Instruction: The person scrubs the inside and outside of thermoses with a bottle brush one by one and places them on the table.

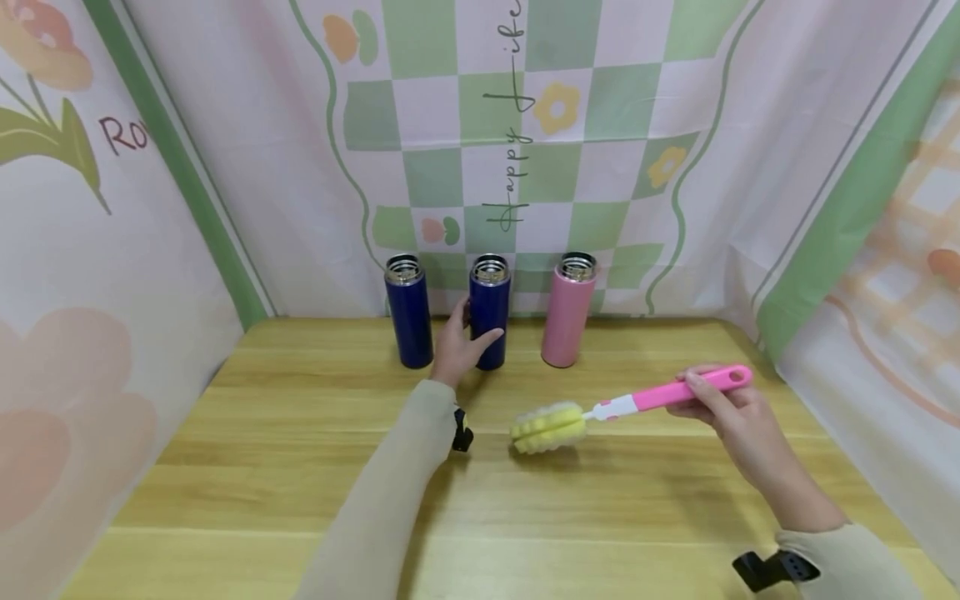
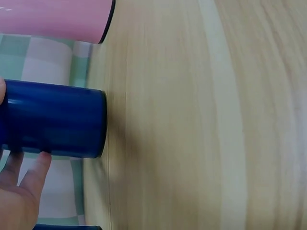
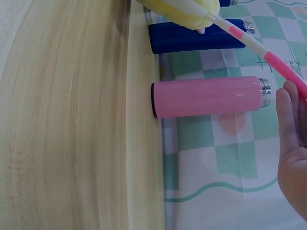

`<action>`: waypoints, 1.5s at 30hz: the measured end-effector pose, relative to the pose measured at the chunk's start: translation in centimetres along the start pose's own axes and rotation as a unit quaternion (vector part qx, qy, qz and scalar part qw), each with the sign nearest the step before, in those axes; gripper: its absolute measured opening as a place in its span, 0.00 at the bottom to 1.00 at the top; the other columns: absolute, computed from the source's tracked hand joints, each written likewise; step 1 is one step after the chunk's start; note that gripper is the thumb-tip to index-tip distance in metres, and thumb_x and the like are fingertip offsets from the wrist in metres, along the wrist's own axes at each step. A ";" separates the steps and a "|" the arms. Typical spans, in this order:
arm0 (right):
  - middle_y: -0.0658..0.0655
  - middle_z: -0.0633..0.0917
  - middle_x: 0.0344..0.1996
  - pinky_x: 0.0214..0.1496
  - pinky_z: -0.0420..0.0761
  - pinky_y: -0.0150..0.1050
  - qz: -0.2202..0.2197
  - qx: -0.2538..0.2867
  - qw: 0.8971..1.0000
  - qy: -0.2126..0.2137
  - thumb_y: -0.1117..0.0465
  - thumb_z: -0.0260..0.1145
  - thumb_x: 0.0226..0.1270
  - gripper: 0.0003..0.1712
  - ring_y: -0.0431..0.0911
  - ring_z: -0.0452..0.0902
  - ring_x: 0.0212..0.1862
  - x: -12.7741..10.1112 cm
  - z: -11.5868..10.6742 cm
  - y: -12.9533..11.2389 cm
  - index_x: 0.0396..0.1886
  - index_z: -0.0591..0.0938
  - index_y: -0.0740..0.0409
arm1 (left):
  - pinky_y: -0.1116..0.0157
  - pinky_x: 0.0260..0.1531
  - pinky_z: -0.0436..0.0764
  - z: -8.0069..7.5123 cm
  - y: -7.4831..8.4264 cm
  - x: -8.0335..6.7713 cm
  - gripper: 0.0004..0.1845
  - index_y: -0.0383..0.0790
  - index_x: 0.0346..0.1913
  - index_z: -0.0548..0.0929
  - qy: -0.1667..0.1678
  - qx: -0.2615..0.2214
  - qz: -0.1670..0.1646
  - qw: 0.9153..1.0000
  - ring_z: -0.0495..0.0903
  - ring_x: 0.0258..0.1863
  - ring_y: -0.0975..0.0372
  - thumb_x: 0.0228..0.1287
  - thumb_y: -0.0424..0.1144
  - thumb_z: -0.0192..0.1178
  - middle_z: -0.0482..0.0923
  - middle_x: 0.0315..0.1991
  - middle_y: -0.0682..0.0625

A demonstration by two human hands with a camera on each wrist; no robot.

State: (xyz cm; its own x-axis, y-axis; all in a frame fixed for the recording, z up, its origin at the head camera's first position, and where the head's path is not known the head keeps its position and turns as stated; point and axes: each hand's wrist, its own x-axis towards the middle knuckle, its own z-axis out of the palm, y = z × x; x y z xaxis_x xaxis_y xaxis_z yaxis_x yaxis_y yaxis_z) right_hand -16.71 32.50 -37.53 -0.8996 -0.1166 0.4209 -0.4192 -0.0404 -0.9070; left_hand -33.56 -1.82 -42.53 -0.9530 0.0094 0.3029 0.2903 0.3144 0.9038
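Observation:
Three thermos bottles without lids stand upright in a row, steel mouths showing. My left hand holds the middle navy-blue bottle, thumb across its front and fingers on its left side. In the left wrist view, fingertips touch this bottle. On its left is another navy-blue bottle, and on its right a pink bottle. My right hand grips the pink handle of a bottle brush. The brush's yellow sponge head points left, low over the table in front of the bottles.
The wood-grain table ends just behind the bottles at a hanging green-and-white checked cloth. Printed cloths also hang on the left and right. Each wrist wears a black band.

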 end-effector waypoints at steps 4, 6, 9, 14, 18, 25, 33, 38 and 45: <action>0.57 0.85 0.41 0.47 0.82 0.36 0.005 -0.001 1.000 0.001 0.72 0.52 0.78 0.12 0.45 0.86 0.40 0.1 0.0 -0.1 0.48 0.82 0.66 | 0.58 0.65 0.68 0.4 -0.3 0.3 0.45 0.39 0.76 0.63 0.016 0.002 0.013 1.000 0.71 0.67 0.52 0.60 0.43 0.74 0.72 0.67 0.39; 0.57 0.85 0.41 0.47 0.82 0.36 0.006 -0.003 1.000 0.002 0.72 0.52 0.78 0.12 0.44 0.86 0.40 0.2 0.0 -0.2 0.48 0.82 0.66 | 0.58 0.65 0.69 0.5 -0.4 0.5 0.44 0.39 0.75 0.63 0.020 0.005 0.017 1.000 0.72 0.66 0.52 0.60 0.43 0.74 0.72 0.67 0.39; 0.57 0.85 0.40 0.46 0.82 0.36 0.007 -0.003 1.000 0.005 0.72 0.52 0.78 0.12 0.45 0.86 0.40 0.2 -0.1 -0.2 0.47 0.83 0.66 | 0.58 0.65 0.69 0.7 -0.5 0.6 0.44 0.39 0.76 0.63 0.020 0.008 0.017 1.000 0.72 0.66 0.51 0.60 0.43 0.74 0.72 0.67 0.39; 0.56 0.86 0.40 0.45 0.82 0.36 0.010 0.000 1.000 0.013 0.72 0.53 0.78 0.12 0.44 0.87 0.39 0.2 -0.5 -0.2 0.47 0.83 0.63 | 0.56 0.66 0.68 0.8 0.1 0.4 0.44 0.38 0.77 0.59 0.011 0.029 0.013 0.999 0.70 0.67 0.51 0.63 0.42 0.71 0.69 0.69 0.39; 0.56 0.87 0.39 0.45 0.82 0.36 0.013 0.008 1.000 0.017 0.72 0.53 0.78 0.12 0.44 0.87 0.38 0.2 -0.6 -0.2 0.47 0.83 0.62 | 0.53 0.66 0.68 1.0 0.4 0.1 0.45 0.37 0.78 0.57 0.016 0.046 0.009 0.999 0.69 0.67 0.49 0.64 0.41 0.70 0.68 0.69 0.38; 0.56 0.87 0.38 0.45 0.82 0.36 0.017 0.011 1.000 0.023 0.71 0.53 0.78 0.12 0.45 0.87 0.38 0.3 -0.6 -0.4 0.47 0.84 0.62 | 0.54 0.63 0.70 1.4 1.1 -0.9 0.44 0.38 0.74 0.61 0.074 -0.016 -0.034 0.997 0.71 0.62 0.50 0.57 0.37 0.72 0.65 0.65 0.39; 0.56 0.87 0.38 0.45 0.82 0.35 0.020 0.013 0.999 0.025 0.71 0.54 0.78 0.13 0.44 0.87 0.37 0.2 -0.8 -0.4 0.47 0.84 0.60 | 0.62 0.45 0.78 2.7 1.8 -1.8 0.25 0.37 0.54 0.75 0.136 -0.082 0.043 0.986 0.78 0.40 0.54 0.54 0.29 0.71 0.75 0.43 0.45; 0.56 0.87 0.37 0.45 0.82 0.35 0.023 0.015 0.999 0.026 0.71 0.53 0.78 0.13 0.44 0.87 0.37 -0.1 -1.0 -0.3 0.46 0.84 0.59 | 0.65 0.40 0.81 4.1 2.3 -2.3 0.18 0.36 0.50 0.80 0.045 -0.113 0.066 0.990 0.81 0.35 0.61 0.56 0.28 0.71 0.80 0.38 0.43; 0.56 0.87 0.38 0.45 0.82 0.35 0.022 0.021 0.999 0.022 0.72 0.53 0.77 0.14 0.45 0.87 0.38 -0.4 -1.7 -0.2 0.47 0.84 0.60 | 0.65 0.45 0.80 6.2 3.5 -1.7 0.23 0.40 0.58 0.79 -0.038 -0.100 0.005 0.994 0.81 0.42 0.63 0.62 0.40 0.72 0.82 0.48 0.43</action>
State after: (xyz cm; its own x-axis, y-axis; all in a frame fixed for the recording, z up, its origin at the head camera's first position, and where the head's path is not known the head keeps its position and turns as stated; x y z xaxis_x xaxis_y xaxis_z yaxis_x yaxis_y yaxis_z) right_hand -16.47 34.27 -37.49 -0.9218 -0.0745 0.3804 -0.3749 -0.0784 -0.9238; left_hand -31.47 5.19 -41.73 -0.9516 0.0858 0.2952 0.3040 0.1197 0.9451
